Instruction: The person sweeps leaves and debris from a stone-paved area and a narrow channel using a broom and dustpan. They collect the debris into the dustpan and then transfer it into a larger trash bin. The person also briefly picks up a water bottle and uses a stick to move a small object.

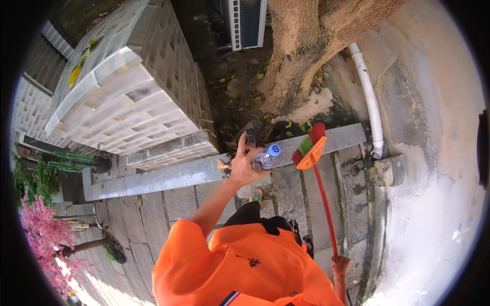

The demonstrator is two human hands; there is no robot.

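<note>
My left hand [246, 167] reaches out over the stone curb with its fingers wrapped round a clear plastic bottle [264, 159] that has a blue cap. Beside the index finger shows a dark, short cylinder [250, 136]; whether the hand also grips it, I cannot tell. A small tan scrap [223, 166] lies by the wrist, near the curb. Down at the lower right, my right hand [340, 266] is closed round the red handle of a broom [324, 204]. The broom's orange head is raised above the curb, its red and green bristles angled up and left.
The stone curb [158, 179] borders a soil bed with a thick tree trunk [293, 56] and fallen leaves. A tiled block [138, 102] stands left, a white pipe [368, 97] runs down the right wall, and an outdoor air-conditioner unit [247, 25] is behind. Paving [153, 214] lies underfoot.
</note>
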